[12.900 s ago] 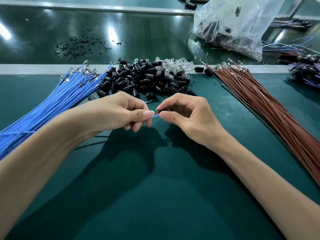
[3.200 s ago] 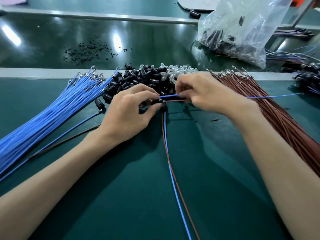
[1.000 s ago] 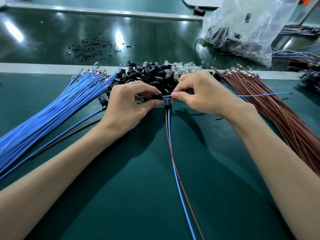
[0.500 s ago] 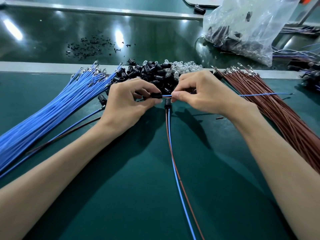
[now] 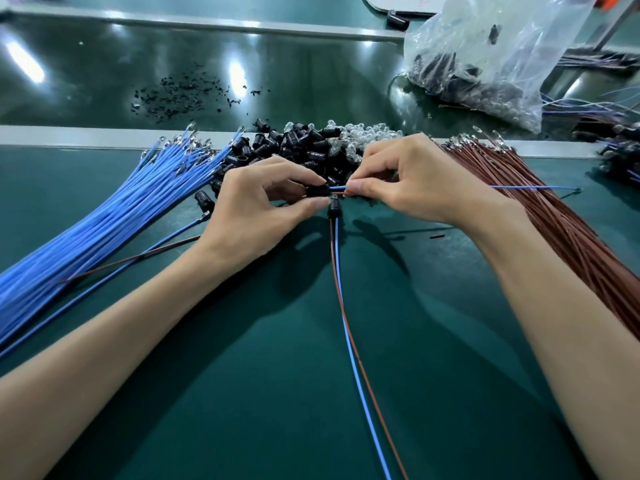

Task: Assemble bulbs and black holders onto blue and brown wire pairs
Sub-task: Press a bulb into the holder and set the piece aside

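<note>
Small black holder [image 5: 318,190] on blue-brown wires [image 5: 338,187]

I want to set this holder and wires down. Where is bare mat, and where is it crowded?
Bare mat lies between left forearm and the lying wire pair, and between that pair and right forearm. Crowded: blue bundle left, brown bundle right, black holders and bulbs ahead.

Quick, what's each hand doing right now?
Left hand: closed, pinching a black holder.
Right hand: closed, pinching the blue and brown wire pair.
</note>
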The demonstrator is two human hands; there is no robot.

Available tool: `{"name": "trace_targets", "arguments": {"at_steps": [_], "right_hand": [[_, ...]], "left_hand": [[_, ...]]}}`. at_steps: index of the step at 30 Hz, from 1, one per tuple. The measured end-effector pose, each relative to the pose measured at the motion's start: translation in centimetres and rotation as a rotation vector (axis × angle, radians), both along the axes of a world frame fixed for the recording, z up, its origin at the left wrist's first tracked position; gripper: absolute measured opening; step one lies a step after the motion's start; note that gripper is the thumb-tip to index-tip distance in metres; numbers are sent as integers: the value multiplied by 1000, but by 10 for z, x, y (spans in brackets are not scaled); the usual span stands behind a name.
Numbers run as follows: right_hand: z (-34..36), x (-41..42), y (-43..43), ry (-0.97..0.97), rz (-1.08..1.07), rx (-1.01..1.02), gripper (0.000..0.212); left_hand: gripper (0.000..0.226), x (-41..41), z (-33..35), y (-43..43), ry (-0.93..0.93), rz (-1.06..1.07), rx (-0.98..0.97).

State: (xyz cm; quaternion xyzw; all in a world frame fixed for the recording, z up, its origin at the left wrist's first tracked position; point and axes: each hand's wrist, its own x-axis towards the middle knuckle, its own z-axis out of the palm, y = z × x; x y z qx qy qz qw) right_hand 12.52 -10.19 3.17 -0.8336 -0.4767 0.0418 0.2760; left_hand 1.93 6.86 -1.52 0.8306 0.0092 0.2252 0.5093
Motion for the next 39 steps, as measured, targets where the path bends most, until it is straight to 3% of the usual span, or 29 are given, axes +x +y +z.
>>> {"name": "trace_targets", "arguments": {"at_steps": [8, 14, 18, 22, 29, 34, 37, 39], "right_hand": [[-12, -7, 17, -90, 27, 105, 7], [-10, -1, 9, 94, -8, 91, 17], [-6, 2, 6, 74, -66, 153, 20], [-10, -9, 17, 13, 22, 98, 20], [4, 7, -3, 85, -70, 66, 25], [-6, -12, 18, -4, 64, 111, 23], [0, 0, 6, 89, -17, 28, 32], [4, 8, -7, 112, -75, -13, 26]], "left_hand": [[17, -1, -1, 0, 4, 60, 56], [17, 0, -3, 0, -79, 132, 289], [14, -1, -3, 0, -154, 187, 464], [13, -3, -6, -4, -215, 218, 718], [13, 1, -5, -2, -150, 237, 541], [14, 1, -7, -1, -165, 150, 557], [13, 2, -5, 0, -154, 201, 461], [14, 1, -5, 0, -139, 219, 420]]}}
